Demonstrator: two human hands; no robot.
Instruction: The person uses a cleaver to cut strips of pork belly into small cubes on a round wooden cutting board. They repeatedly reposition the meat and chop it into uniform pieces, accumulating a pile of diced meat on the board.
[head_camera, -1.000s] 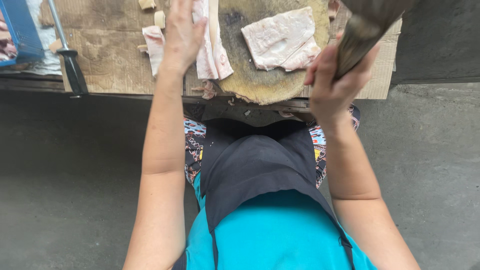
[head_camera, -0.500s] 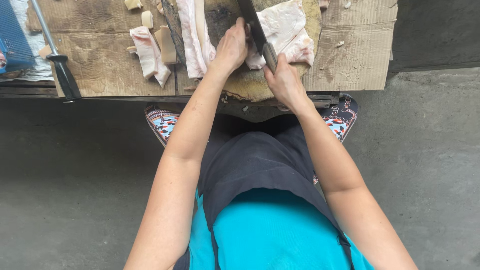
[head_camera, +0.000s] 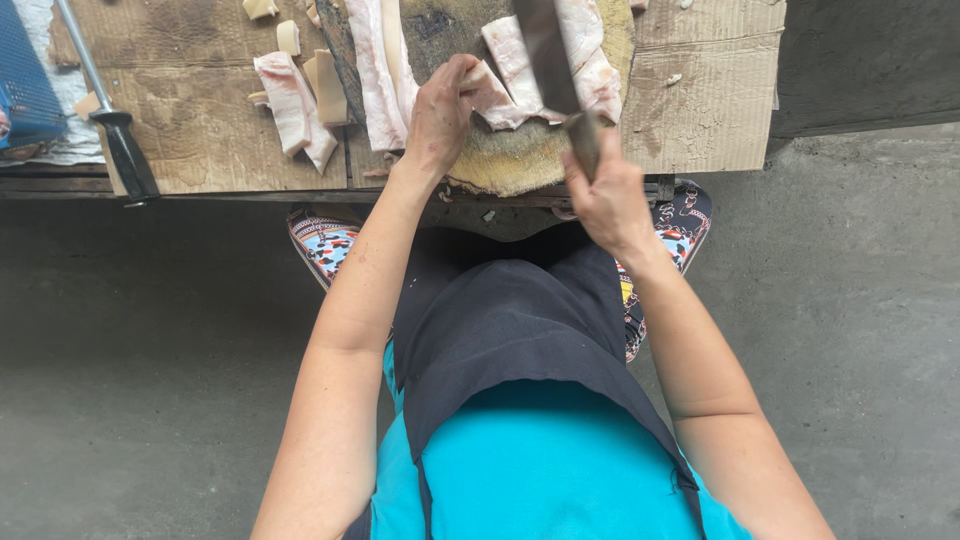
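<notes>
My right hand (head_camera: 602, 192) grips the handle of a large cleaver (head_camera: 546, 50), whose dark blade lies across a pale slab of fatty meat (head_camera: 590, 60) on a round wooden chopping block (head_camera: 510, 160). My left hand (head_camera: 438, 112) presses down on the near left end of that slab, fingers curled on the meat. A long strip of fatty meat (head_camera: 375, 60) lies on the block just left of my left hand.
Cut meat pieces (head_camera: 295, 105) rest on flattened cardboard (head_camera: 700, 100) covering a low table. A sharpening steel with a black handle (head_camera: 115, 130) lies at the left, beside a blue crate (head_camera: 25, 85). Grey concrete floor surrounds my patterned shoes (head_camera: 322, 245).
The cleaver, raised high a second ago, has come down onto the meat slab. My left hand moved right from the strips to hold the slab's near end.
</notes>
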